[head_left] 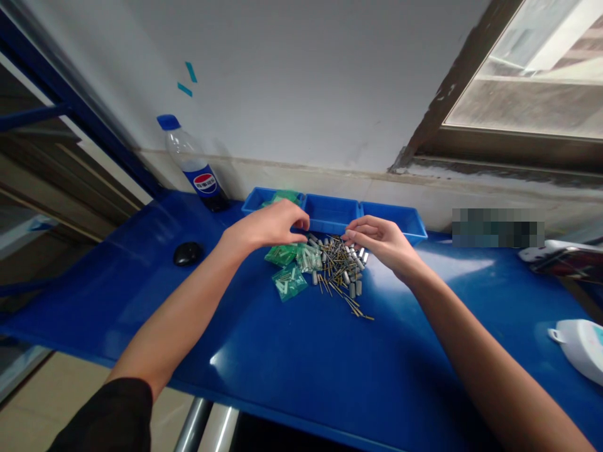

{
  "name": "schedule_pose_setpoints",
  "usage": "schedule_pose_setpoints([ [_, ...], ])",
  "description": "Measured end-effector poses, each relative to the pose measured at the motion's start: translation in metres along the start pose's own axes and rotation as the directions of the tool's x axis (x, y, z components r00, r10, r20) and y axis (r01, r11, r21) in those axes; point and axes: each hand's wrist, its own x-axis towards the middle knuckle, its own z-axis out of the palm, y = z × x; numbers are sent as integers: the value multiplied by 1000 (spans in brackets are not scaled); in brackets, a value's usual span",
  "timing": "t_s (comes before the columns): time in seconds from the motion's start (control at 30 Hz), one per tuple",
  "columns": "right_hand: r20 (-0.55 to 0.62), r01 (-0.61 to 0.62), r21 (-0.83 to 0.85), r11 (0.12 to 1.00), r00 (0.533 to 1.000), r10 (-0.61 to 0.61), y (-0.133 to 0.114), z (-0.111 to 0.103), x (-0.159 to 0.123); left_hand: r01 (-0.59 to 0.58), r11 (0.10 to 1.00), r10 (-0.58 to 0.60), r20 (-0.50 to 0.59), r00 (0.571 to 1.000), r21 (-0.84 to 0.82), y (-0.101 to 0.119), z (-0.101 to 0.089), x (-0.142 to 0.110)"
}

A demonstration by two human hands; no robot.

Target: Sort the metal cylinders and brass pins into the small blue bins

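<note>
A pile of thin metal pins (pixel 336 262) and short silver cylinders (pixel 358 287) lies on the blue table. Over the left side of the pile hovers my left hand (pixel 271 224), its thumb and index finger curved with a gap between them. Beneath it are small green plastic bags (pixel 281 254), and a clear greenish bag (pixel 289 282) with pale parts inside lies nearer to me. My right hand (pixel 380 242) is at the pile's right edge, fingertips pinched together; whatever is between them is too small to make out.
Behind the pile stand three joined blue bins, the left bin (pixel 252 199) with green bags, the middle bin (pixel 330 210) and the right bin (pixel 400 220). A cola bottle (pixel 202 179) and black mouse (pixel 187 253) are at left. A phone (pixel 572 260) and white device (pixel 581 348) sit right.
</note>
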Motion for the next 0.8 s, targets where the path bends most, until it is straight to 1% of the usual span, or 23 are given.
schedule_pose_setpoints([
  [0.03,0,0,-2,1000,1000,0,0,0,0,-2,1000,2,69,998,-3,3,0,-1],
  [0.07,0,2,-5,1000,1000,-2,0,0,0,17,1000,-19,108,994,11,5,1,-2],
  [0.1,1,4,-11,1000,1000,-4,0,0,0,49,998,-53,124,991,34,7,3,-3],
  [0.17,7,10,-21,1000,1000,-9,0,0,-1,110,991,-119,131,984,77,11,7,-3],
  [0.23,15,8,-24,1000,1000,-7,-1,0,-1,134,986,-147,136,980,98,13,12,-2],
  [0.37,24,-1,-24,1000,1000,2,0,0,0,102,989,-115,118,986,111,16,19,0],
  [0.5,32,1,-24,1000,999,0,2,-1,1,67,992,-77,95,993,106,20,20,2],
  [0.57,35,6,-24,1000,999,-5,3,-1,1,88,993,-92,53,994,83,20,20,3],
  [0.67,38,8,-21,1000,999,-7,6,-2,2,113,993,-111,-65,992,30,18,16,3],
  [0.73,31,10,-25,1000,999,-9,7,-2,3,78,996,-82,-135,987,-38,19,12,3],
  [0.8,22,11,-36,999,1000,-10,8,-2,3,-15,988,-15,-192,981,-153,23,7,2],
])
